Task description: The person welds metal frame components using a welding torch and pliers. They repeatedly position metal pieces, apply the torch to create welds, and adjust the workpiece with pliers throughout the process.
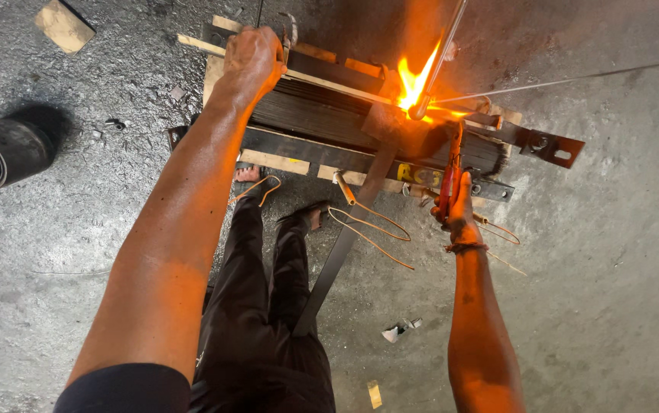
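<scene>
Orange glare hides the joint; right hand (458,208) clenches red-handled pliers (450,174), left hand (251,57) clasps the block's (322,115) edge.

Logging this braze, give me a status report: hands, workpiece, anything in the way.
Left hand braced on metal stack. Right hand holds red pliers at flame. Copper wires loose by feet.

Red-handled pliers (450,177) stand upright, jaws gripping a flame-lit metal strip (391,134) on the dark laminated block (322,115).
</scene>
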